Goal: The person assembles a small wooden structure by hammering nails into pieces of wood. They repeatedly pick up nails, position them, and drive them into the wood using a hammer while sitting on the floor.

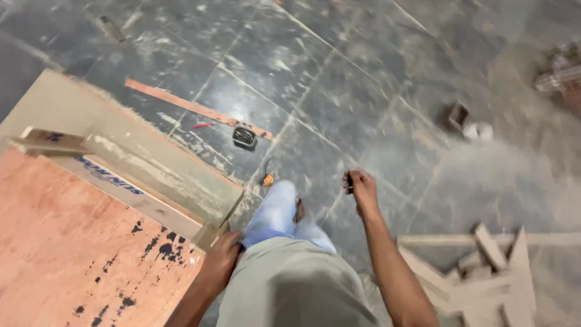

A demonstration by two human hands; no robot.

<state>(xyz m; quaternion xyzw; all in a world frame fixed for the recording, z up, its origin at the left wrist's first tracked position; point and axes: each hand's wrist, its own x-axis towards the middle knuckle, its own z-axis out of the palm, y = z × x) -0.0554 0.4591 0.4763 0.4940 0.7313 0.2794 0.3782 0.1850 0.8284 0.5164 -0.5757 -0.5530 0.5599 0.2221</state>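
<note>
Plywood sheet [72,254], reddish w/ black ink spots, lying flat at left; its corner touching left hand [219,261].

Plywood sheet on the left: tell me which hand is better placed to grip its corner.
Left. The left hand already rests by the near corner of the plywood sheet. The right hand is out over the stone floor, curled around a small dark object, well away from the sheet.

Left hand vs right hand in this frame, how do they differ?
The left hand rests low on the corner of the plywood sheet; the right hand is raised over the tiled floor, touching no surface. The left lies fairly flat; the right is curled in a fist around a small dark object, too small to identify. Both are bare.
</note>
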